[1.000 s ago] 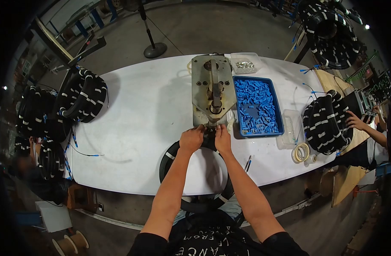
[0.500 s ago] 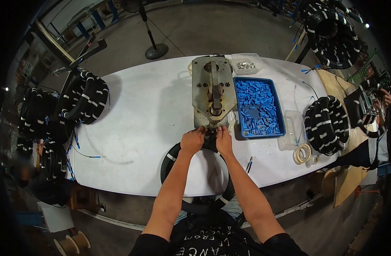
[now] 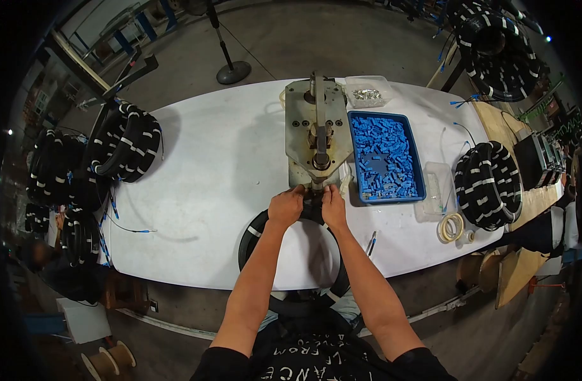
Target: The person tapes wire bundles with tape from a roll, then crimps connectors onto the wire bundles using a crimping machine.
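Observation:
A metal bench press [image 3: 297, 143] with a long lever on top stands at the middle of the table. At its foot, my left hand [image 3: 286, 207] is closed, fingertips pressed together beside the tool head. My right hand [image 3: 333, 207] is closed on the other side, close to the left. A small dark piece lies between the fingertips, too hidden to name. Below the hands, a coil of black cable [image 3: 247, 244] with white tape bands loops under my forearms and over the table's front edge.
Right of the press are a blue tray [image 3: 422, 184] of small blue connectors, a clear box of metal parts [image 3: 367, 94], tape rolls [image 3: 450, 228], a pen-like tool [image 3: 371, 244] and a taped cable coil [image 3: 488, 184]. More coils [image 3: 126, 143] hang at left.
The press lever's far end stands higher. My hands stay at the press's foot, almost unmoved. At the far right, another person's hand and the dark loop near it have left that spot.

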The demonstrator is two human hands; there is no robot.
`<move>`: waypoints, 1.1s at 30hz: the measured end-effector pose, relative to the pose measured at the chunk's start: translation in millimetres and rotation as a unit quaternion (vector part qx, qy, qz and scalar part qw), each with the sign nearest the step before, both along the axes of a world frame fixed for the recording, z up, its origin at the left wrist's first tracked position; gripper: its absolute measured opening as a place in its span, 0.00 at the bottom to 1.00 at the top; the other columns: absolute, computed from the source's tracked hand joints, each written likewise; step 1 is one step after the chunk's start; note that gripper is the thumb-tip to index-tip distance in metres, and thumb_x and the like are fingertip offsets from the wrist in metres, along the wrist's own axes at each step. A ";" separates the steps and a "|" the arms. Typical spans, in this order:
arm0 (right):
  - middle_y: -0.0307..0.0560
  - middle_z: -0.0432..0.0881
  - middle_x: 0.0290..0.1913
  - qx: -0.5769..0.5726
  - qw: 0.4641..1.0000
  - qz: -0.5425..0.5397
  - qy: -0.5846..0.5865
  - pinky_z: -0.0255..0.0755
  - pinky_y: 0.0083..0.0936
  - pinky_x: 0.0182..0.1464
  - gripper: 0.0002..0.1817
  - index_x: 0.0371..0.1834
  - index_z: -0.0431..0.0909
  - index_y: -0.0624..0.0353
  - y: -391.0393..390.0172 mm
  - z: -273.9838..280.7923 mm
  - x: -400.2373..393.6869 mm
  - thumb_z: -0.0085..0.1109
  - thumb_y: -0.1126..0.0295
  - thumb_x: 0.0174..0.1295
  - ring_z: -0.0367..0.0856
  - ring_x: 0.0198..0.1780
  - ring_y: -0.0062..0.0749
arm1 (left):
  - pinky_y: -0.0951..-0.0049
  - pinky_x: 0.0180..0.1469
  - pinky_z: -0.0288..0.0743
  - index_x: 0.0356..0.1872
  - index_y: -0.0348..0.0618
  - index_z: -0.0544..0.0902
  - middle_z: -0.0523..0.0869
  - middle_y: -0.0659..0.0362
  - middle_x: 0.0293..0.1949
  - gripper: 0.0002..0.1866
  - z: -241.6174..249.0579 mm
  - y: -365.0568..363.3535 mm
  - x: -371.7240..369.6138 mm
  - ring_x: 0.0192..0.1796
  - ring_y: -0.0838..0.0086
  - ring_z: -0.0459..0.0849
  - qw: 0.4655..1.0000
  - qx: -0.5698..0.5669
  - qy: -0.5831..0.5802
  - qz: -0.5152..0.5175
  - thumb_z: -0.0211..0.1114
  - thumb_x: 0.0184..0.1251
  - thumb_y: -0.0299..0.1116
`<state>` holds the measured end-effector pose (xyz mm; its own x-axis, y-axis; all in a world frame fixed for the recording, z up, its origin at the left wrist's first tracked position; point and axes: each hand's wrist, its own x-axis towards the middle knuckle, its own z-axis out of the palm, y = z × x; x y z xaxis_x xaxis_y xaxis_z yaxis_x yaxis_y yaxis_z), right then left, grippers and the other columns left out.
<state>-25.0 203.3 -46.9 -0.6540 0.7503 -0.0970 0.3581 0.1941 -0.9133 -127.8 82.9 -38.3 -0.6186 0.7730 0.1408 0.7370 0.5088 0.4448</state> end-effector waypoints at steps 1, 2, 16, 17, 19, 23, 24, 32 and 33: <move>0.59 0.79 0.33 0.008 1.000 -0.006 0.002 0.70 0.41 0.41 0.16 0.44 0.72 0.62 0.1 -2.5 -0.8 0.41 0.60 0.76 0.77 0.38 0.53 | 0.53 0.34 0.79 0.45 0.47 0.78 0.86 0.50 0.29 0.11 1.4 -0.3 0.5 0.31 0.51 0.85 1.000 0.006 -0.001 0.000 0.48 0.71 0.34; 0.50 0.76 0.26 0.016 1.000 -0.013 0.005 0.70 0.32 0.36 0.17 0.41 0.73 0.63 0.2 -4.7 -1.4 0.42 0.60 0.76 0.77 0.29 0.37 | 0.52 0.34 0.79 0.45 0.47 0.78 0.86 0.50 0.29 0.11 3.0 -0.5 1.2 0.31 0.51 0.85 1.000 0.012 -0.002 0.001 0.47 0.71 0.34; 0.37 0.69 0.25 -0.092 0.995 -0.001 0.040 0.65 0.22 0.33 0.17 0.40 0.73 0.62 5.8 -12.7 -1.3 0.42 0.59 0.77 0.67 0.28 0.22 | 0.53 0.34 0.79 0.43 0.45 0.80 0.86 0.49 0.29 0.12 8.0 1.7 4.3 0.32 0.51 0.85 1.000 -0.008 0.003 0.018 0.50 0.73 0.38; 0.37 0.69 0.25 -0.078 0.996 -0.004 0.036 0.65 0.22 0.33 0.17 0.41 0.73 0.62 5.7 -15.7 -3.0 0.43 0.59 0.77 0.67 0.28 0.22 | 0.53 0.34 0.79 0.43 0.44 0.80 0.86 0.49 0.29 0.13 8.1 2.2 3.6 0.32 0.51 0.85 1.000 -0.010 -0.001 0.021 0.50 0.73 0.39; 0.37 0.70 0.25 -0.055 0.998 -0.021 0.036 0.65 0.23 0.33 0.17 0.40 0.73 0.62 5.6 -35.3 -5.7 0.43 0.59 0.77 0.68 0.27 0.22 | 0.53 0.34 0.79 0.43 0.44 0.80 0.86 0.48 0.29 0.13 -5.3 1.6 0.0 0.31 0.50 0.85 1.000 0.001 0.014 0.006 0.50 0.73 0.39; 0.51 0.77 0.35 -0.051 0.999 -0.009 -0.011 0.69 0.34 0.44 0.18 0.47 0.74 0.62 9.4 -25.4 -5.9 0.41 0.57 0.76 0.74 0.40 0.43 | 0.53 0.34 0.79 0.42 0.44 0.80 0.86 0.48 0.29 0.13 4.6 1.9 2.9 0.31 0.50 0.85 1.000 -0.006 0.005 0.020 0.50 0.74 0.39; 0.64 0.83 0.46 -0.080 0.996 0.012 -0.049 0.72 0.43 0.54 0.21 0.55 0.75 0.60 10.1 -17.4 -3.2 0.41 0.55 0.75 0.80 0.52 0.61 | 0.53 0.34 0.79 0.42 0.44 0.80 0.86 0.48 0.29 0.13 0.9 1.7 2.2 0.31 0.50 0.85 1.000 -0.007 0.004 0.020 0.50 0.74 0.39; 0.65 0.83 0.48 -0.052 0.997 0.000 -0.060 0.71 0.47 0.55 0.21 0.54 0.75 0.60 6.1 -5.6 -3.1 0.41 0.55 0.75 0.78 0.53 0.64 | 0.52 0.33 0.78 0.41 0.46 0.79 0.85 0.47 0.27 0.12 0.3 2.1 2.6 0.30 0.49 0.84 1.000 0.013 0.020 0.020 0.50 0.74 0.39; 0.65 0.83 0.48 -0.049 0.996 0.001 -0.073 0.71 0.47 0.55 0.21 0.54 0.75 0.60 5.6 -4.6 -3.1 0.41 0.56 0.75 0.78 0.53 0.64 | 0.52 0.33 0.78 0.41 0.46 0.79 0.85 0.47 0.27 0.12 2.0 2.2 2.9 0.30 0.49 0.84 0.999 0.012 0.020 0.021 0.50 0.74 0.39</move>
<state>-28.0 208.9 -51.5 -0.6288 0.7316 -0.2635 0.4881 0.1075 -0.8661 -124.9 85.1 -36.4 -0.6439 0.7424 0.1851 0.7329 0.5291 0.4276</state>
